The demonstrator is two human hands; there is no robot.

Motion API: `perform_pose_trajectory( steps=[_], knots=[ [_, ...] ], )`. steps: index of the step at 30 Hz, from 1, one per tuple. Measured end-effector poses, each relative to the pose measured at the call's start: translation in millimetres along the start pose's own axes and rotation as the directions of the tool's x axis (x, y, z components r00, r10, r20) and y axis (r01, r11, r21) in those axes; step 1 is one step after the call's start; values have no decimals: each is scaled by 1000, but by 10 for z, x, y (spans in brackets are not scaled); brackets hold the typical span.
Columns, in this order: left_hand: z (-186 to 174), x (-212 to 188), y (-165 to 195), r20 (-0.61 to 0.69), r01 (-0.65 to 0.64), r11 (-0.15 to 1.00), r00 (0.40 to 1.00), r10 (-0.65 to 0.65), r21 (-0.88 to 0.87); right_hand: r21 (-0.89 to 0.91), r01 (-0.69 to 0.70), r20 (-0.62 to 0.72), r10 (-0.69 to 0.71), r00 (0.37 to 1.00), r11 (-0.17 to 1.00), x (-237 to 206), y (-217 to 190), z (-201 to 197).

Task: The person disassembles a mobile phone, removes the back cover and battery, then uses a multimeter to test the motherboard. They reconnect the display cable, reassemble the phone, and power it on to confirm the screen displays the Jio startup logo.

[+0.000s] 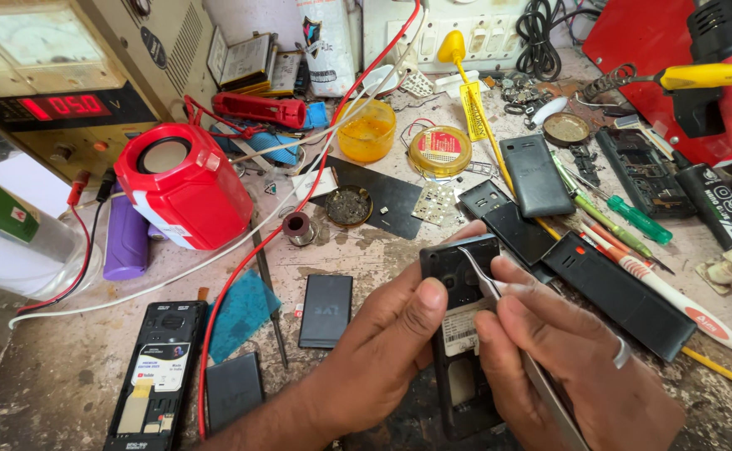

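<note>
Head view: your left hand (382,351) grips the opened phone (459,334); just beside it, your right hand (566,359) pinches tweezers (499,309) inside. A slip could scratch the board.

Red speaker (184,185), perhaps flux tin (439,151)

Both hands sit at the near edge of the bench, the left hand (382,351) and right hand (574,367) either side of an opened phone (458,334), tweezers (499,309) lying across it. Just left of them lies a loose battery (326,311), further left another phone (155,376). Behind that stands a speaker (184,185), with the power supply (57,83) in the far left corner. Screwdrivers (625,225) lie off right.
</note>
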State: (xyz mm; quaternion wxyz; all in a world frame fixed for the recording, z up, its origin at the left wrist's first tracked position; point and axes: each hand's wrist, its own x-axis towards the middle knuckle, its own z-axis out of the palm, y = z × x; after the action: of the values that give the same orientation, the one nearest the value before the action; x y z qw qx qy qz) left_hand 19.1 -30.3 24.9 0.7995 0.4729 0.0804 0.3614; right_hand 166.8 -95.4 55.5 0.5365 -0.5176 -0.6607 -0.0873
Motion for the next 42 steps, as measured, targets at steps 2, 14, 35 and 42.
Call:
perform_pose_trajectory(
  steps=[2, 14, 35, 42],
  knots=[
    [27, -9, 4, 4, -72, 987, 997, 72, 144, -48, 12, -26, -13, 1000, 999, 3, -24, 7],
    [83, -33, 7, -12, -179, 814, 975, 222, 552, -54, 5, -31, -7, 1000, 999, -43, 5, 20],
    [87, 22, 126, -9, -143, 969, 989, 147, 204, 106, -166, 184, 144, 972, 981, 232, 207, -222],
    [87, 41, 58, -194, -190, 960, 954, 230, 204, 74, -20, 63, 16, 998, 997, 128, -10, 46]
  ],
)
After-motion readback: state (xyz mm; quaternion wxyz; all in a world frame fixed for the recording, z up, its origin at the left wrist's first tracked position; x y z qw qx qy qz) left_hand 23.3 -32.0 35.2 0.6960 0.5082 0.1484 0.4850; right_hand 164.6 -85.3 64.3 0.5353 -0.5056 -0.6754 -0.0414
